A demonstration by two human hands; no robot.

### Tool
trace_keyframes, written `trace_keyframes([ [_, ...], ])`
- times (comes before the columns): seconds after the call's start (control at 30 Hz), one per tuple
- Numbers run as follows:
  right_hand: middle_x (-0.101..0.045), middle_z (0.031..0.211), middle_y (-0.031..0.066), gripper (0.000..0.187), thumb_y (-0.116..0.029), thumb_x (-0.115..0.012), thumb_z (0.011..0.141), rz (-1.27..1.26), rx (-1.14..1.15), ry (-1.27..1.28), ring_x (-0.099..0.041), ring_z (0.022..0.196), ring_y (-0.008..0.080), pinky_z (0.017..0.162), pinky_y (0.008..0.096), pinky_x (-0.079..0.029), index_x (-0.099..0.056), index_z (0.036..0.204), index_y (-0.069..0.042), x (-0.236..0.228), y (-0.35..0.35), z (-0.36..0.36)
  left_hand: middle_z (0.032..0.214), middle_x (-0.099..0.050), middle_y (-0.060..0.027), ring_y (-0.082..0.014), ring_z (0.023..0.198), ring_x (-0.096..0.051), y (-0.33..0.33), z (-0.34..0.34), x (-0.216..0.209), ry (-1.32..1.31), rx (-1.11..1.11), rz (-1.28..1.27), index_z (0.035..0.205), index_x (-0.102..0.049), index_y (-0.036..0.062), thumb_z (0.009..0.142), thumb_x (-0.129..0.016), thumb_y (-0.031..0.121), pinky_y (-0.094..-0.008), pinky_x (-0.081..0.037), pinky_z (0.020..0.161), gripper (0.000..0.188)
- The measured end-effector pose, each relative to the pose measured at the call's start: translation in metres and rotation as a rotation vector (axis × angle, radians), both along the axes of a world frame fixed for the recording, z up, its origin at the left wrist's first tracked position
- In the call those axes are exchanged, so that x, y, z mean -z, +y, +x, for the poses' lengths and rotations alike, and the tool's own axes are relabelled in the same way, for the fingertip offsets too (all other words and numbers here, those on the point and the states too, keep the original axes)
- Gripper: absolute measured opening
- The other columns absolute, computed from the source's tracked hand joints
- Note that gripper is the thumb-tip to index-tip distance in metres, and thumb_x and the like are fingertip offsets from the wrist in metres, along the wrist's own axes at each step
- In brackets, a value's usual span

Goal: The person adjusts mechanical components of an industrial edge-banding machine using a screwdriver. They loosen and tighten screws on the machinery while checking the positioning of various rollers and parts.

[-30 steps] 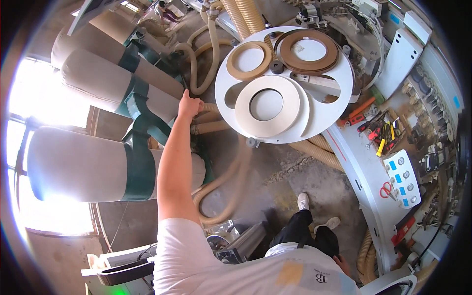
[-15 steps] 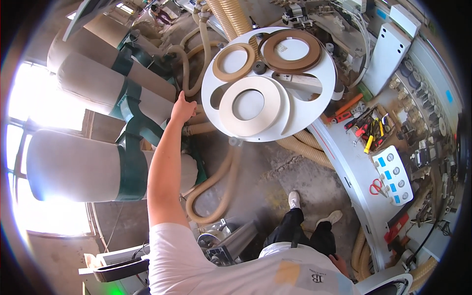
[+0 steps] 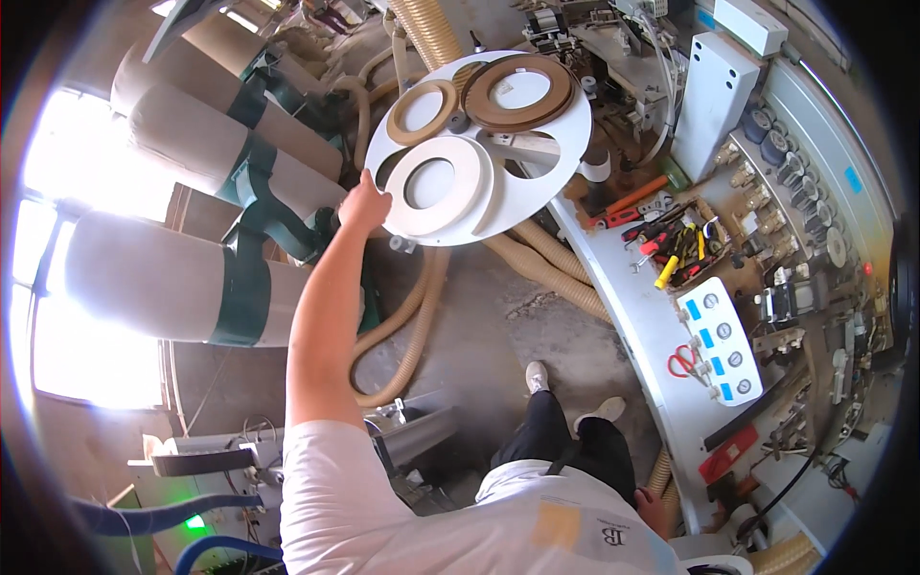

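Before us, one white disc [image 3: 515, 199] with rolls in three colours.
Its flat face looks up at us, its long axis slanting from lower left to upper right; on it we count one cream roll [image 3: 428, 221], one tan roll [image 3: 394, 117], one brown pile [image 3: 517, 121] (layers uncertain). Our left hand [image 3: 365, 204] is at the left rim, gripping or not we cannot tell; our right hand [image 3: 654, 512], its hold equally unclear, is beside our black trousers [image 3: 609, 460].
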State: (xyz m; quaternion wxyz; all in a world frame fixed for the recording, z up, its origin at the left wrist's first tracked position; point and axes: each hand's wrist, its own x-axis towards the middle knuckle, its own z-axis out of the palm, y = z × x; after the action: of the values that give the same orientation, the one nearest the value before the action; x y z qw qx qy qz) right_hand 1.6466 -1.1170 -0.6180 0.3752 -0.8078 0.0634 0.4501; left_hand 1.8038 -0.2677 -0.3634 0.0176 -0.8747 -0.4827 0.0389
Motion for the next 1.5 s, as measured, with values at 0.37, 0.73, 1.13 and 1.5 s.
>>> trace_keyframes([
  [0.37,-0.069,0.127,0.0184,0.035,-0.025,-0.067,0.096,0.056,-0.149,-0.351,-0.071,0.104,0.0296,0.084,0.039,-0.058,-0.072,0.122,-0.003,0.022,-0.039,0.017,0.09,-0.078,-0.0075,-0.022,0.071,-0.074,0.029,0.079,-0.091,0.126,-0.169,-0.108,0.155,-0.042,0.01,0.091,-0.054,0.013,-0.0354,-0.055,0.067,0.065],
  [0.73,-0.076,0.08,0.0125,0.034,-0.039,-0.069,0.094,-0.283,-0.04,-0.397,-0.073,0.075,0.0273,0.073,0.0411,-0.056,-0.081,0.085,-0.008,0.014,-0.014,-0.007,0.081,-0.072,-0.0164,-0.0339,0.074,-0.071,-0.112,0.166,0.048,-0.182,0.652,-0.287,0.117,-0.074,0.0104,0.099,-0.064,0.035,-0.0473,-0.054,0.071,0.032],
  [1.13,-0.074,0.08,0.0102,0.03,-0.031,-0.073,0.096,-0.309,0.722,-0.316,-0.067,0.075,0.0131,0.074,0.0317,-0.055,-0.078,0.096,-0.001,-0.108,-0.01,0.085,0.117,-0.07,-0.0137,-0.0369,0.108,-0.064,-0.557,0.244,0.116,-0.649,1.801,-0.709,0.126,-0.065,0.0069,0.089,-0.073,0.016,-0.0459,-0.052,0.093,0.039],
  [1.5,-0.075,0.11,0.0074,0.036,-0.032,-0.06,0.104,0.005,1.287,-1.137,-0.067,0.104,0.0193,0.097,0.0296,-0.049,-0.073,0.119,-0.002,-0.142,-0.234,0.348,0.16,-0.047,-0.0105,-0.0334,0.149,-0.041,-0.689,0.367,0.155,-0.636,1.836,-0.339,0.147,-0.053,0.0108,0.089,-0.069,0.033,-0.052,-0.029,0.123,0.065],
])
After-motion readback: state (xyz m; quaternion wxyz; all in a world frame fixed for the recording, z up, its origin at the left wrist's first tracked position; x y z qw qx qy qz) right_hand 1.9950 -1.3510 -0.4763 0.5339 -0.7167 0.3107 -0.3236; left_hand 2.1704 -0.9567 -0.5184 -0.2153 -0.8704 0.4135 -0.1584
